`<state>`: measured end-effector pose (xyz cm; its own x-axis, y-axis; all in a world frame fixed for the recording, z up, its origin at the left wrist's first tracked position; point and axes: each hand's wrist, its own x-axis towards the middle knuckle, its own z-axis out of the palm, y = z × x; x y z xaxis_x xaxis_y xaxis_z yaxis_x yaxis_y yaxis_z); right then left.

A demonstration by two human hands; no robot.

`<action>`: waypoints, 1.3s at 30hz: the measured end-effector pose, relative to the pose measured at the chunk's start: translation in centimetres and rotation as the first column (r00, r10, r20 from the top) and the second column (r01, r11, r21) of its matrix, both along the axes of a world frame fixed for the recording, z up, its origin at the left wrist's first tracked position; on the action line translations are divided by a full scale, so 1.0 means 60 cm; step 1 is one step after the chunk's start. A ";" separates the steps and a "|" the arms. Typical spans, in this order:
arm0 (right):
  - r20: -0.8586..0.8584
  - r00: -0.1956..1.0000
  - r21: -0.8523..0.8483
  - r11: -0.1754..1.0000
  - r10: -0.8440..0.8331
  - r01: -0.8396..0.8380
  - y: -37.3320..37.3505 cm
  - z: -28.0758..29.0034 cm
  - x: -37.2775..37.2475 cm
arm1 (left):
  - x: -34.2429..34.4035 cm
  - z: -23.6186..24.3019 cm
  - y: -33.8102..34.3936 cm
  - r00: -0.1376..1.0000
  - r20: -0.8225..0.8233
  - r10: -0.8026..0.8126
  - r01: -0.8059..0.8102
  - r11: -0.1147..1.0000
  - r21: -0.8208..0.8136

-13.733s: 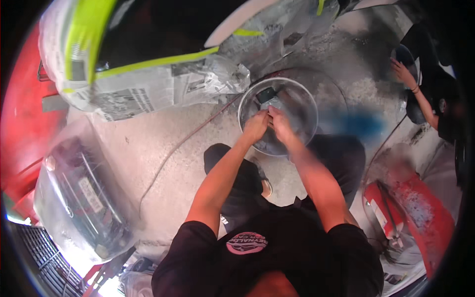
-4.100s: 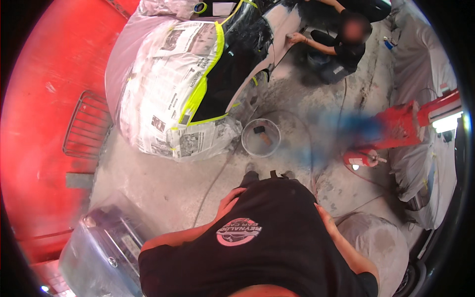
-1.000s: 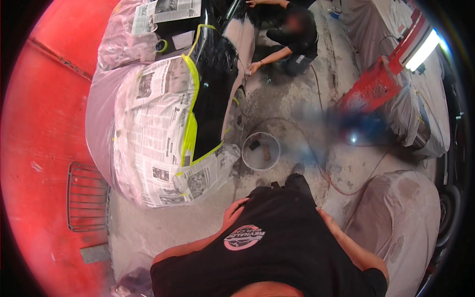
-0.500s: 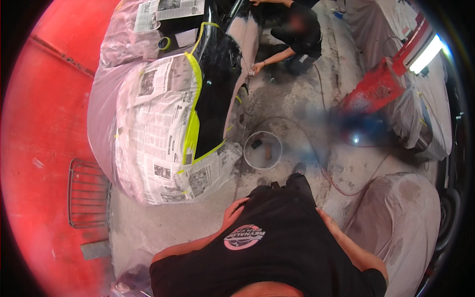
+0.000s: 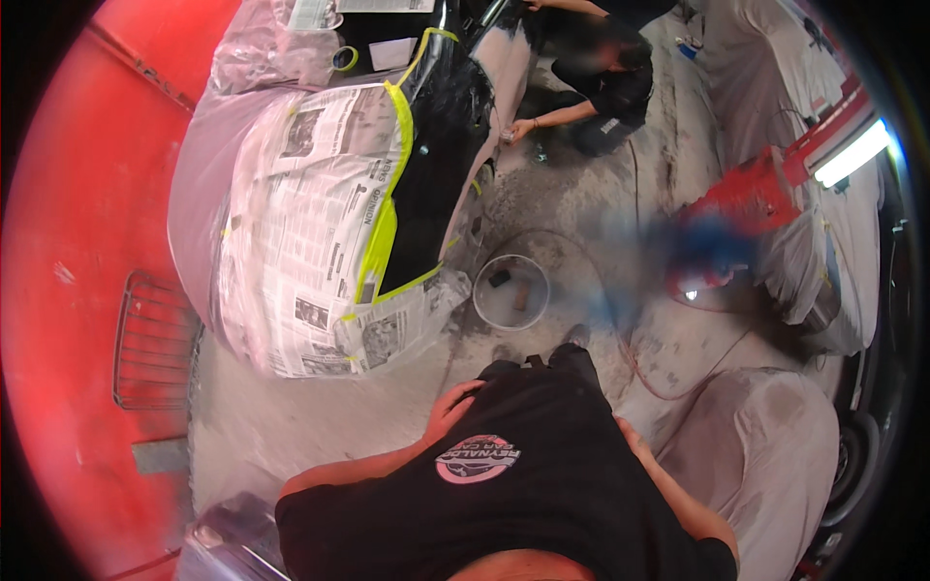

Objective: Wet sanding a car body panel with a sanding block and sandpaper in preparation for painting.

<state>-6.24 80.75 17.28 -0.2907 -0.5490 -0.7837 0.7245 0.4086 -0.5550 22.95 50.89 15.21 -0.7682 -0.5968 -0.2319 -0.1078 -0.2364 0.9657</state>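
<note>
My left hand (image 5: 452, 408) lies against the side of my black shirt at the waist, its fingers stretched out and holding nothing visible. At my other side, my right hand (image 5: 632, 438) rests by the hip, with its fingers mostly hidden against the shirt. Past my feet stands a round clear bucket (image 5: 481, 315) with a dark block (image 5: 499, 278) and a brownish block (image 5: 521, 295) inside. To its left is a car body masked with newspaper (image 5: 291, 232), yellow-green tape (image 5: 400, 126) and plastic sheeting, around a glossy black panel (image 5: 426, 184).
A crouching co-worker (image 5: 620, 92) reaches one hand (image 5: 521, 129) to the car's side. A hose (image 5: 635, 363) curves over the stained concrete floor. On the right are a red stand (image 5: 746, 194), a lit tube lamp (image 5: 852, 153) and a covered shape (image 5: 751, 436). A wire rack (image 5: 155, 339) leans left.
My view has shifted slightly, so the car's upper part and the co-worker appear farther right and higher. My hands stay at my sides, and the co-worker's hand remains at the car's side.
</note>
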 end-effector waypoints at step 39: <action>0.124 0.992 0.007 1.000 0.017 -0.018 -0.012 0.022 0.003 | 0.007 -0.005 0.005 0.999 -0.011 0.030 -0.030 0.999 0.035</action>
